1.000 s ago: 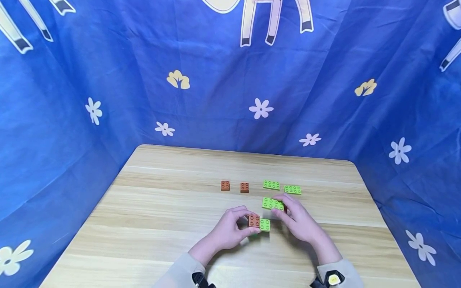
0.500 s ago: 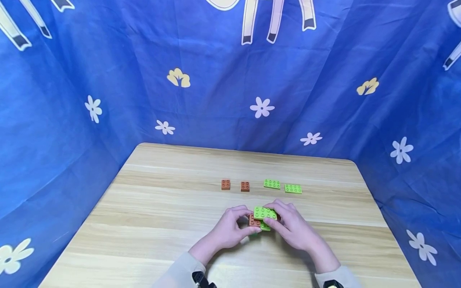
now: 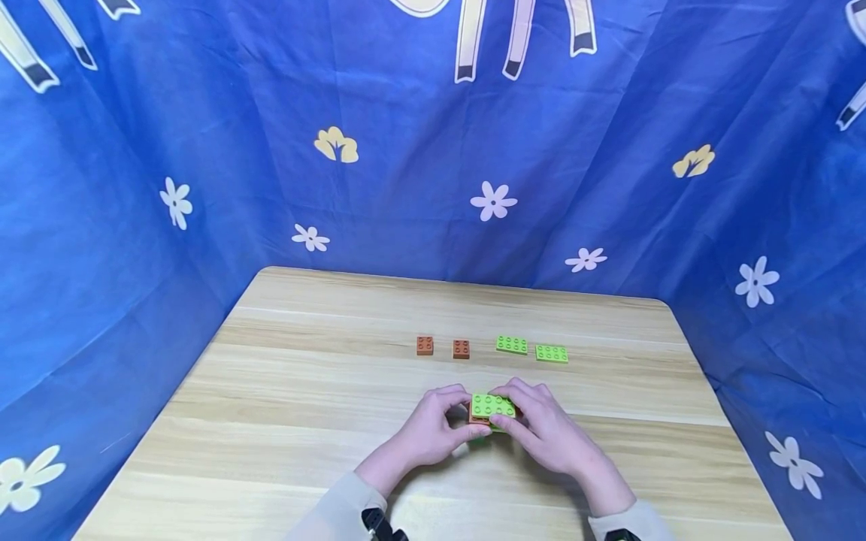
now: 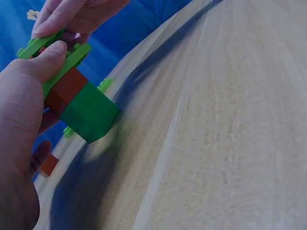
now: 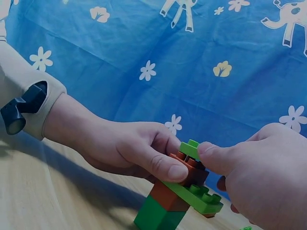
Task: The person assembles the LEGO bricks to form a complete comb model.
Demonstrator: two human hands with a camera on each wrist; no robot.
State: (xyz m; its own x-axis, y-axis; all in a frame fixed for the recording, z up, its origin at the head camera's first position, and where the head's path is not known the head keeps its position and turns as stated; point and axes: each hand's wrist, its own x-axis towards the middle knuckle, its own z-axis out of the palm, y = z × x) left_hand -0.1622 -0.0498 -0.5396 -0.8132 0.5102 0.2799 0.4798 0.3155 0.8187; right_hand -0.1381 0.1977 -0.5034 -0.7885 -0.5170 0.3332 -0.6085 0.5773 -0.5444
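Left hand (image 3: 428,430): fingers grip the stack (image 5: 171,197), steadying it, we judge.
Right hand (image 3: 545,430): fingers pinch the top block (image 3: 487,406), seemingly for alignment.

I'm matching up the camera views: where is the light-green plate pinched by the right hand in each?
Head: light-green plate, lower middle, in the right hand.
Left wrist: light-green plate, upper left, partly hidden.
Right wrist: light-green plate, right of and below centre.
Shared landmark: the left hand, in all three.

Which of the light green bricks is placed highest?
The top brick, in the right grip; another sits lower in the stack, two others lie loose.
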